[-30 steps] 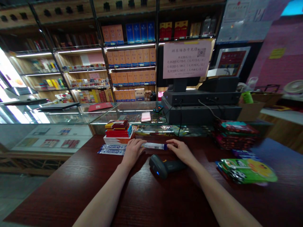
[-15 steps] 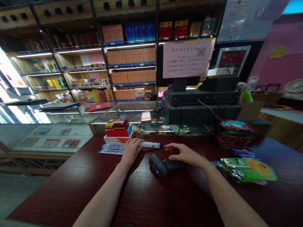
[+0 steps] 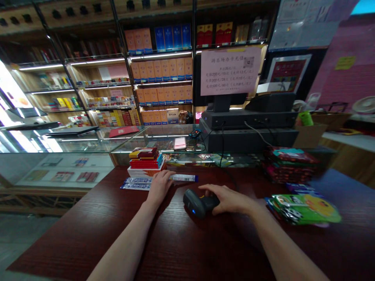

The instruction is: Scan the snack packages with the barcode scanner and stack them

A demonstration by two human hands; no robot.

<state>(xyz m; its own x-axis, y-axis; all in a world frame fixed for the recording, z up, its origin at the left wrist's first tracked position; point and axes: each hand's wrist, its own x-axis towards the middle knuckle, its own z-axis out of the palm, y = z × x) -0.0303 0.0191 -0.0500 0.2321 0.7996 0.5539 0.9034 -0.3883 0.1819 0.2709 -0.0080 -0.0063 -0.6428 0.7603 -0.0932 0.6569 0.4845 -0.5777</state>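
Scanner (image 3: 195, 204) now has the right hand (image 3: 227, 199) over its handle.

Dim overall, glowing shelf strips (image 3: 98, 61), left-edge glare

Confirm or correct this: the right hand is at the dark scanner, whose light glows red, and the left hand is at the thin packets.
The light glows blue, not red, as the head view shows. The rest holds: the right hand is at the dark scanner and the left hand at the thin packets.
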